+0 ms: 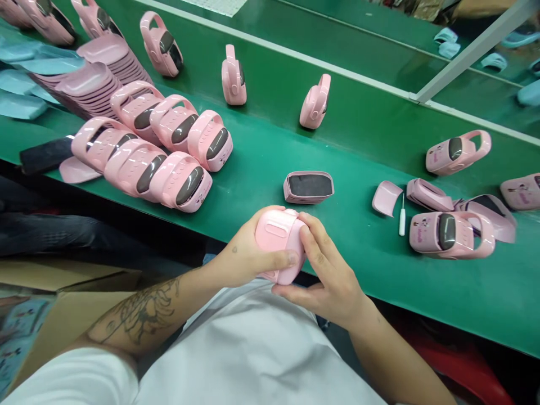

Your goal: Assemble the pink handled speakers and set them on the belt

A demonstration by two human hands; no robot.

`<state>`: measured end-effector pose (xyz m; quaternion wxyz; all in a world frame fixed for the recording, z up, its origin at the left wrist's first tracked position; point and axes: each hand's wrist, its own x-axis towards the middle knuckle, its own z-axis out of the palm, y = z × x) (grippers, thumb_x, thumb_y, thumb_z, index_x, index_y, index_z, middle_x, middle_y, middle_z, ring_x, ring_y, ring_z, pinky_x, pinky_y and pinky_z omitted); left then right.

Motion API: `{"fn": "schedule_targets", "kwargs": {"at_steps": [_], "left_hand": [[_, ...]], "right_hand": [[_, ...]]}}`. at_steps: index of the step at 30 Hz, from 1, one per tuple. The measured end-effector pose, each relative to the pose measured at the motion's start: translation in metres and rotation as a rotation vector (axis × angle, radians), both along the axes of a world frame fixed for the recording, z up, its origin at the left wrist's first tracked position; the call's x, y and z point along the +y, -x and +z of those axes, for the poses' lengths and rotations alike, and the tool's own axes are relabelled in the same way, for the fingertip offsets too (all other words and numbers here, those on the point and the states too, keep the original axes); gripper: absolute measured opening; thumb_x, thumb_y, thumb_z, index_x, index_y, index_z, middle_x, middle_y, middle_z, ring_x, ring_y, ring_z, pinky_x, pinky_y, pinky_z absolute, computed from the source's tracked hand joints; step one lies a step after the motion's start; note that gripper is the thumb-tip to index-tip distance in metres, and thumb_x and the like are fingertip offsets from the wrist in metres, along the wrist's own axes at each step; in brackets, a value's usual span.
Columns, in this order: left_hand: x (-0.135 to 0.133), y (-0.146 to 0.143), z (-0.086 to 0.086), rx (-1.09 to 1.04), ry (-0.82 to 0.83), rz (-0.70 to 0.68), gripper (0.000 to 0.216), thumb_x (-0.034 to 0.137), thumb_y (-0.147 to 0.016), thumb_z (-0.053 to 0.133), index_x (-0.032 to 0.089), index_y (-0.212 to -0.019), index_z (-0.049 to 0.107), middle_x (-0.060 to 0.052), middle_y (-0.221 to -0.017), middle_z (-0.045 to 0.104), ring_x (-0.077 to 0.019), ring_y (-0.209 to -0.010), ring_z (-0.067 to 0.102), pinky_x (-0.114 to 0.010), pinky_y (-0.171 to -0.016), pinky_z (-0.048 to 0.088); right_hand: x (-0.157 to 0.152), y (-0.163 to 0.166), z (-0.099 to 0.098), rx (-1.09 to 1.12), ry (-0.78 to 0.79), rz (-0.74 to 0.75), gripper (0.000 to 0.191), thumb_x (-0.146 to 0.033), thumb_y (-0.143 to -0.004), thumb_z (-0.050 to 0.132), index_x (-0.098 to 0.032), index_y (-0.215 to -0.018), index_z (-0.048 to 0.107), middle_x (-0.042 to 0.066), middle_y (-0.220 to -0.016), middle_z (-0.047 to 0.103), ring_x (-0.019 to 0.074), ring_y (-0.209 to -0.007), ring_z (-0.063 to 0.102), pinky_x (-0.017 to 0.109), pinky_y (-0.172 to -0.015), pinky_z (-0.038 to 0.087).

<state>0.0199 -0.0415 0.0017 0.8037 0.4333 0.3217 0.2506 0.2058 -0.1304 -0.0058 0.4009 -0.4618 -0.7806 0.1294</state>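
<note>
A pink plastic housing (275, 239) with rounded ends is held in front of my body, just over the bench's near edge. My left hand (247, 253) wraps its left side, with the thumb lying across the front. On the right side, my right hand (327, 264) grips it with fingertips above and thumb below. Its far side is hidden from me. Just beyond my hands a small stack of pink frames with a dark panel (310, 185) rests on the green bench (253, 169).
Several pink handled units (181, 183) stand grouped at the left, before stacked pink covers (90, 84) and blue covers (25, 93). A white screwdriver (402, 221) lies right, beside a pink cover (387, 198) and a handled unit (451, 235). More units line the conveyor behind.
</note>
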Motion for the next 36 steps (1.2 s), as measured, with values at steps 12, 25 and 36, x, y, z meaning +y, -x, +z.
{"fn": "schedule_targets", "kwargs": {"at_steps": [12, 25, 36], "left_hand": [[-0.006, 0.005, 0.007, 0.07, -0.135, -0.016, 0.086, 0.042, -0.071, 0.094, 0.021, -0.141, 0.049, -0.015, -0.14, 0.067, -0.0334, -0.121, 0.07, -0.041, -0.091, 0.062], [0.004, -0.004, -0.01, 0.084, -0.161, 0.033, 0.084, 0.04, -0.067, 0.097, 0.02, -0.137, 0.057, -0.013, -0.132, 0.072, -0.0308, -0.114, 0.07, -0.039, -0.092, 0.058], [0.006, -0.013, -0.013, -0.115, 0.122, 0.101, 0.051, 0.037, -0.078, 0.091, 0.016, -0.12, 0.069, -0.008, -0.107, 0.076, -0.0236, -0.095, 0.073, -0.032, -0.08, 0.058]], "right_hand": [[-0.006, 0.003, 0.004, -0.067, -0.096, 0.004, 0.11, -0.045, -0.091, 0.082, -0.011, -0.172, 0.016, 0.027, -0.175, 0.028, 0.0404, -0.161, 0.036, 0.064, -0.125, 0.043], [0.004, -0.009, -0.016, -0.021, 0.136, 0.024, 0.129, -0.057, -0.082, 0.087, -0.032, -0.174, 0.0, 0.016, -0.18, 0.021, 0.0417, -0.164, 0.03, 0.066, -0.129, 0.037], [0.02, -0.009, -0.012, 0.043, 0.126, -0.016, 0.125, -0.056, -0.079, 0.09, -0.027, -0.174, 0.014, 0.017, -0.175, 0.036, 0.0381, -0.161, 0.038, 0.06, -0.13, 0.039]]}}
